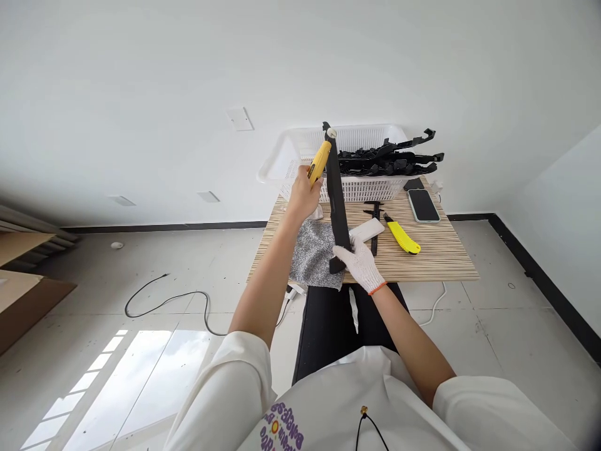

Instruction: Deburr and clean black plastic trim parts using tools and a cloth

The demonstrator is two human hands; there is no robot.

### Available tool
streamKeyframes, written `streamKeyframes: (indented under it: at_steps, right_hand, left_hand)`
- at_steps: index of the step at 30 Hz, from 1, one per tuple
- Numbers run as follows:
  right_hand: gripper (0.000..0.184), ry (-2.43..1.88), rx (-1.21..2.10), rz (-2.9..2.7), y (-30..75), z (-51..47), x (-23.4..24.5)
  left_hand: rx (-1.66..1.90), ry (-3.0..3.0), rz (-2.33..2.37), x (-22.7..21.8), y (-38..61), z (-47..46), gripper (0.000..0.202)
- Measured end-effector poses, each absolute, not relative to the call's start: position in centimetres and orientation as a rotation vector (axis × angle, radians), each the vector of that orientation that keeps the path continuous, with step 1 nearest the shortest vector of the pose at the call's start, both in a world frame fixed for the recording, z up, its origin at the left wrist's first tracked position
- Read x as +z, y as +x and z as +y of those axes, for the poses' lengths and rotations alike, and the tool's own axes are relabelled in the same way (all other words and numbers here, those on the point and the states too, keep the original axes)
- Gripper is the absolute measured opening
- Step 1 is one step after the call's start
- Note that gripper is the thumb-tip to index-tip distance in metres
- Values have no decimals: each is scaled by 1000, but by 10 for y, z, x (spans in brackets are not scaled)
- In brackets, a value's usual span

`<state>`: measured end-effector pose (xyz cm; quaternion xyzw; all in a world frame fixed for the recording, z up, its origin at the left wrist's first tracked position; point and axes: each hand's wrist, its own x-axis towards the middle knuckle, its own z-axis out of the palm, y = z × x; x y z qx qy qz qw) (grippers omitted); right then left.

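Observation:
Bare and closed, my left hand (304,191) grips a yellow-handled tool (320,161) whose round pale tip is at the upper part of a long black plastic strip (335,188). Whether the tip touches the strip I cannot tell. In a white glove with an orange cuff, my right hand (362,263) is closed on the strip's lower end. The strip stands tilted above the table, over a grey speckled cloth (312,250). Just beyond my right hand lie a white flat block (369,230) and black calipers (374,244), partly covered. A yellow utility knife (402,237) rests to their right.
A white plastic basket (370,189) with several black plastic parts (389,160) stands at the back of the wood-striped table (436,257), against the wall. A phone (423,205) lies at right. On the floor are a black cable (188,293) and, far left, a cardboard box (28,307).

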<state>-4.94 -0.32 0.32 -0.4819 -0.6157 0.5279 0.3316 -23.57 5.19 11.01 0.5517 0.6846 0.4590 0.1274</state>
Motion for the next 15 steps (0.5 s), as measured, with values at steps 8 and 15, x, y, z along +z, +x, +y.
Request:
streamKeyframes:
  at_steps: [8,15]
  right_hand:
    - [44,-1252,1388,-1617,-48,-3,0]
    - [44,-1285,1392,-1623,-48,-3,4]
  left_hand:
    - [1346,1612,1970,107,-233,41,27]
    - [1307,1588,2002,100,-231,19,28]
